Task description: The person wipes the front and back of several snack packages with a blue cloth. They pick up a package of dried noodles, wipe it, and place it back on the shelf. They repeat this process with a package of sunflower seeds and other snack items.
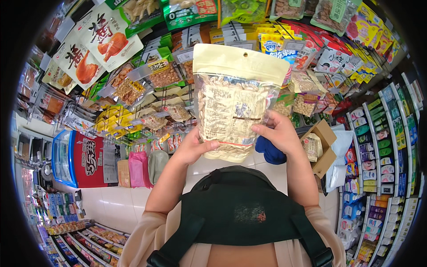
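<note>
Between both hands I hold a cream-coloured snack pouch (233, 103) up in front of the hanging rack. Its clear window shows pale pieces that look like seeds or nuts, partly covered by a panel of small print. My left hand (196, 147) grips the lower left edge, thumb on the front. My right hand (277, 130) pinches the lower right edge, thumb also on the front. A hang hole sits in the pouch's top band. The pouch hides part of the rack behind it.
Packaged snacks (163, 73) hang on hooks ahead. An open cardboard box (322, 150) holding similar pouches stands right. A red chest freezer (88, 158) and pink bag (139, 168) are left. Shelves of bottles (370, 143) line the right. A dark blue object (272, 152) lies below my right hand.
</note>
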`<state>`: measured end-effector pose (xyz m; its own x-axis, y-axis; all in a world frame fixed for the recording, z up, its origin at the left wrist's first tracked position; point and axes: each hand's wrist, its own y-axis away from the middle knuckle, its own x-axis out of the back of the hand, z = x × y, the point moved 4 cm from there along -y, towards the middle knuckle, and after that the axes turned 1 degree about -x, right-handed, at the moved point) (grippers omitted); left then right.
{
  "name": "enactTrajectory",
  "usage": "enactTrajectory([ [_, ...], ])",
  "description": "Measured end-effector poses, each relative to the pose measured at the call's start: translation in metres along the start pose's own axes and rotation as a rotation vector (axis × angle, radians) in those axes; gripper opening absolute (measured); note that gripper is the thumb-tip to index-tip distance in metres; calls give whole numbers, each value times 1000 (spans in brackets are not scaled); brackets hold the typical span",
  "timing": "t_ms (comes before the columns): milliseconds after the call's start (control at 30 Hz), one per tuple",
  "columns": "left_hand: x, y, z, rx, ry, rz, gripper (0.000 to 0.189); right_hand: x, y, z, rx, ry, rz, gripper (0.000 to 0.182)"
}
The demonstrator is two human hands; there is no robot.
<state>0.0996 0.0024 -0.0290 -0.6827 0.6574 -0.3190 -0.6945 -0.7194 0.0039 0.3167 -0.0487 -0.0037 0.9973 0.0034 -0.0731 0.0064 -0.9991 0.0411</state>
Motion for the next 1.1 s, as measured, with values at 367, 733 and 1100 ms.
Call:
enactTrajectory([
  [367,15,-1,11,-54,-10,59,55,-24,-1,30,-84,49,-182,40],
  [733,15,-2,12,-51,-51,12,58,-27,3,37,-79,58,-169,34],
  [1100,17,3,5,-37,-33,58,59,-28,8,38,-38,73,-153,34],
])
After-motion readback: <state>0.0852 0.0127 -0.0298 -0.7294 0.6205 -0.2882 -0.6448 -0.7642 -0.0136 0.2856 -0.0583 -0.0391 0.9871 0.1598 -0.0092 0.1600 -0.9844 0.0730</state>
